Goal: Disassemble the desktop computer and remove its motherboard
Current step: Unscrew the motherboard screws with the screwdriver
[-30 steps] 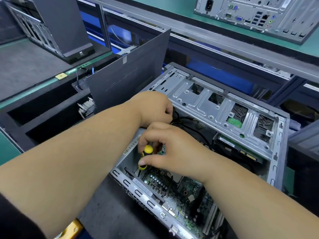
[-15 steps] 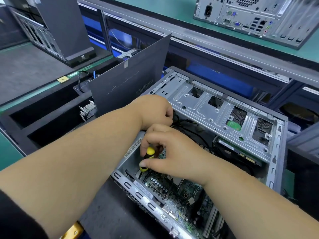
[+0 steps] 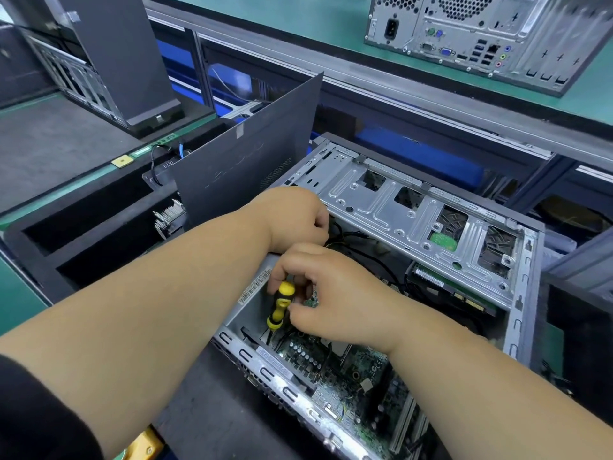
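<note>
An open desktop computer case [image 3: 519, 313] lies on its side in front of me, its green motherboard [image 3: 345, 376] showing at the bottom. A silver drive cage [image 3: 408, 210] spans the case's far side. My right hand [image 3: 335, 293] grips a yellow-and-black screwdriver [image 3: 280, 305], held upright with its tip down at the motherboard's left corner. Just behind it, my left hand [image 3: 298, 217] reaches into the case with curled fingers by the black cables [image 3: 351, 237]; whether it grips them is hidden.
A dark grey side panel [image 3: 245, 167] stands upright left of the case. Another computer [image 3: 481, 38] sits on the green bench beyond a metal rail. A black tower [image 3: 112, 61] stands at the far left, with dark open bins [image 3: 83, 224] below it.
The hands and screwdriver stay at the same spot; my right hand's fingers shift slightly on the handle. The view has tilted a little.
</note>
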`<state>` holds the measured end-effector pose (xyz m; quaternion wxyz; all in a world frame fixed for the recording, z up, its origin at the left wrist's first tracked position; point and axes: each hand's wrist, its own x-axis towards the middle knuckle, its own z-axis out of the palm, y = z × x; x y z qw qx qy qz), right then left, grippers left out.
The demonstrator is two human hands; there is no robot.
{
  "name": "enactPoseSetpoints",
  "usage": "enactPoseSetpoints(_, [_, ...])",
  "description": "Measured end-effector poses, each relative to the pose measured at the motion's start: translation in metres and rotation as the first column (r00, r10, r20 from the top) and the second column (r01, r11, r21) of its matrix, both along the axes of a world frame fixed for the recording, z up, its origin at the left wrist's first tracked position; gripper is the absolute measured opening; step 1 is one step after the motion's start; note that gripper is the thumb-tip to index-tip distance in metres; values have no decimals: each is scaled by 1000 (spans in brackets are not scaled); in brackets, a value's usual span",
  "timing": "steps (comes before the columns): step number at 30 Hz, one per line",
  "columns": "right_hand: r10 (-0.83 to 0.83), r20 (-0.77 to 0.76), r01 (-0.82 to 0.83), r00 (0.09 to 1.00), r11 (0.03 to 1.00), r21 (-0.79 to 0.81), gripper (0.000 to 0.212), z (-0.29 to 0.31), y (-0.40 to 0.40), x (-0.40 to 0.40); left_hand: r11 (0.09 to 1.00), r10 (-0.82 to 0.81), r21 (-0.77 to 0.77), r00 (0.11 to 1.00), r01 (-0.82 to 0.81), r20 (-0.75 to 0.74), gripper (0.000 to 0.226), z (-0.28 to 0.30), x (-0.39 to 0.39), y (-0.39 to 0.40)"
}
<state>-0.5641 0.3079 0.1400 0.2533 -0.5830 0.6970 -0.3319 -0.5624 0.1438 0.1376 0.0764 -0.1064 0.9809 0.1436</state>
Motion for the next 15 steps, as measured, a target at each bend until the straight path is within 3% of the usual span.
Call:
enactPoseSetpoints(5, [3,-32,-3,999,1000,12,18,-1,-2,0,1000,-7,1,1000,7,-1,19,1,0,0])
enactPoseSetpoints(15, [9,-86,-6,996,1000,28,31,2,0,1,1000,-16,2,1000,16,-19,18,-2,0,-1])
